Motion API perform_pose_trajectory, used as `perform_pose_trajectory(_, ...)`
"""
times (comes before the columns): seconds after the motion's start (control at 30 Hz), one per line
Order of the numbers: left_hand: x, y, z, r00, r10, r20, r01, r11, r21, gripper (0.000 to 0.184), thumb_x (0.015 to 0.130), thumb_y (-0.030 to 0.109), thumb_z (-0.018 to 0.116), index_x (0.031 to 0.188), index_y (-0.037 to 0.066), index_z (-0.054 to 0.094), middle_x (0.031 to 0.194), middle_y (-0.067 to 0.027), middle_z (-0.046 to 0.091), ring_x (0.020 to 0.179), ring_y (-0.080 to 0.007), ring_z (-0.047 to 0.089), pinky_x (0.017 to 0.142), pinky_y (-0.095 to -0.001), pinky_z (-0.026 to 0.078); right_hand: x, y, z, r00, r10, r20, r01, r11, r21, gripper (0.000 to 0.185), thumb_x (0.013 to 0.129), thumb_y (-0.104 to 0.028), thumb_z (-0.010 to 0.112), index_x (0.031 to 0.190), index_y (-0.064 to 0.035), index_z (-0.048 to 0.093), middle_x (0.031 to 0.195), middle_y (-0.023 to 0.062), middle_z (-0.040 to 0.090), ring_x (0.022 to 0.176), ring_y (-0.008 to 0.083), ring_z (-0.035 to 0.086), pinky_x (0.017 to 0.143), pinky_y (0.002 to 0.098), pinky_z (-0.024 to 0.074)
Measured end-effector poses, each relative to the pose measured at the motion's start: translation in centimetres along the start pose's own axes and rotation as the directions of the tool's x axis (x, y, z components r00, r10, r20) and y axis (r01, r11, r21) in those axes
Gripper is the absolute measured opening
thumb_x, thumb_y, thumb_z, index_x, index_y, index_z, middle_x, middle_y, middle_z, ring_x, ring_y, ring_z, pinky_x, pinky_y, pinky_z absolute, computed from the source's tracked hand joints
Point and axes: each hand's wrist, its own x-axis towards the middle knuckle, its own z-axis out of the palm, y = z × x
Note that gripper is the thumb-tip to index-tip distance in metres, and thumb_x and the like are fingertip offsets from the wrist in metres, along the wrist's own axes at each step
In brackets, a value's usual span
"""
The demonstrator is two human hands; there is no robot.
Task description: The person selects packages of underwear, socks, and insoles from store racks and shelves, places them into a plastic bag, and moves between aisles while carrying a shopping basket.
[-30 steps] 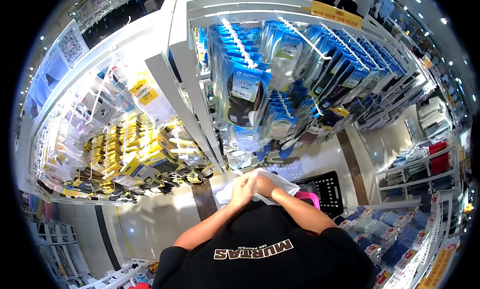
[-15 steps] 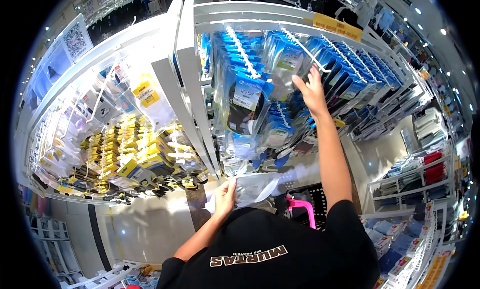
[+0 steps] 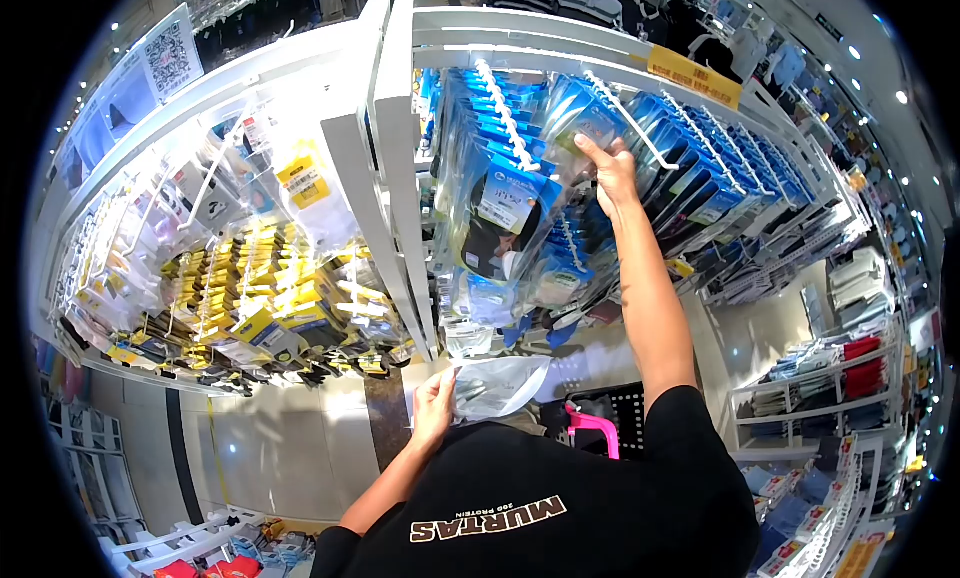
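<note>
My left hand (image 3: 434, 406) is closed on the edge of a clear plastic bag (image 3: 505, 386) in front of my body. Up at the rack, my right hand (image 3: 614, 176) grips a blue-topped plastic packet (image 3: 597, 126) hanging on a white hook (image 3: 640, 128); the fingers behind it are partly hidden. To its left hangs a row of similar packets, the front one a blue-topped packet with dark contents (image 3: 500, 213). More blue-topped packets (image 3: 700, 193) hang on the hooks to the right.
A white upright post (image 3: 385, 168) divides the rack; yellow-carded packets (image 3: 235, 288) hang left of it. Below me is a black perforated basket (image 3: 628, 408) with a pink handle (image 3: 597, 428). Shelves of folded clothes (image 3: 815, 398) stand at the right.
My right hand has moved from beside the hook's tip back and left onto the packet, its fingers closing on it. My left hand keeps the bag. The view has shifted slightly.
</note>
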Motion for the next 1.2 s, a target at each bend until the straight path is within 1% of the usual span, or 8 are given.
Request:
perform_pose_trajectory(0.1,-0.1,-0.4,-0.2,0.999,-0.022,0.028,0.022,1.000,-0.007,0.034,0.103,0.028,0.057,0.117,0.000,0.069,0.087,0.0062,0.064,0.072,-0.0013,0.046,0.064,-0.0194,0.039,0.3,0.3,0.7,0.974,-0.217,-0.068,0.212,0.975,-0.065,0.055,0.072,-0.011,0.087,0.117,-0.0003,0.058,0.103,0.0087,0.069,0.090,0.0166,0.066,0.084,0.0296,0.0522)
perform_pose_trajectory(0.37,-0.2,0.0,0.4,0.999,0.009,0.043,-0.007,0.999,-0.048,0.034,0.103,0.028,0.057,0.118,0.001,0.069,0.079,0.0088,0.058,0.064,0.0001,0.039,0.056,-0.0198,0.033,-0.3,-0.3,0.4,0.951,-0.306,-0.047,0.303,0.951,-0.068,0.054,0.072,-0.007,0.086,0.118,-0.0010,0.059,0.109,0.0076,0.065,0.098,0.0163,0.064,0.089,0.0307,0.0511)
perform_pose_trajectory(0.57,0.2,-0.4,0.8,0.998,0.028,0.052,-0.025,0.998,-0.055,0.032,0.103,0.029,0.056,0.115,0.002,0.070,0.070,0.0114,0.051,0.058,0.0008,0.033,0.050,-0.0203,0.026,0.0,0.6,0.6,0.867,-0.491,-0.087,0.462,0.856,-0.233,0.060,0.071,-0.006,0.086,0.122,0.0001,0.054,0.110,0.0089,0.065,0.098,0.0177,0.064,0.090,0.0314,0.0518)
perform_pose_trajectory(0.6,0.1,-0.3,0.7,0.998,0.014,0.061,-0.010,0.998,-0.064,0.032,0.103,0.029,0.056,0.114,0.003,0.070,0.068,0.0117,0.049,0.056,0.0008,0.033,0.049,-0.0204,0.025,-0.5,-0.4,0.9,0.903,-0.430,-0.012,0.426,0.896,-0.123,0.066,0.072,-0.005,0.086,0.126,-0.0009,0.048,0.109,0.0104,0.065,0.097,0.0187,0.065,0.089,0.0319,0.0528)
perform_pose_trajectory(0.73,0.1,-0.3,0.8,0.998,0.017,0.056,-0.013,0.997,-0.070,0.032,0.103,0.030,0.056,0.113,0.004,0.070,0.064,0.0120,0.046,0.053,0.0006,0.030,0.047,-0.0211,0.023,-1.8,-1.4,2.3,0.940,-0.320,-0.115,0.335,0.930,0.154,0.046,0.076,-0.003,0.082,0.116,-0.0021,0.058,0.107,0.0077,0.067,0.093,0.0192,0.067,0.087,0.0337,0.0546)
perform_pose_trajectory(0.83,0.1,0.1,0.9,0.999,0.031,0.035,-0.028,0.997,-0.071,0.033,0.103,0.031,0.055,0.113,0.004,0.070,0.064,0.0118,0.046,0.052,0.0004,0.031,0.047,-0.0213,0.023,-0.9,-0.9,1.0,0.992,-0.116,0.053,0.099,0.962,0.253,0.038,0.079,-0.008,0.081,0.111,-0.0032,0.062,0.103,0.0068,0.069,0.091,0.0188,0.068,0.085,0.0337,0.0556)
perform_pose_trajectory(0.97,-0.3,0.0,0.6,0.999,0.029,0.018,-0.027,0.998,-0.060,0.034,0.103,0.032,0.055,0.113,0.004,0.070,0.064,0.0116,0.045,0.052,0.0002,0.031,0.046,-0.0216,0.024,0.1,-0.3,-0.8,0.985,0.129,0.117,-0.153,0.962,0.228,0.035,0.077,-0.009,0.082,0.106,-0.0014,0.066,0.102,0.0066,0.069,0.088,0.0187,0.068,0.080,0.0297,0.0550)
perform_pose_trajectory(1.2,-0.1,-0.2,0.6,0.999,0.042,0.031,-0.041,0.999,-0.027,0.035,0.103,0.034,0.055,0.112,0.003,0.071,0.064,0.0113,0.044,0.054,-0.0003,0.032,0.048,-0.0221,0.026,0.5,-1.1,-0.1,0.988,0.121,0.099,-0.146,0.939,0.312,0.035,0.077,-0.007,0.082,0.107,-0.0030,0.066,0.102,0.0069,0.068,0.095,0.0213,0.065,0.085,0.0372,0.0551)
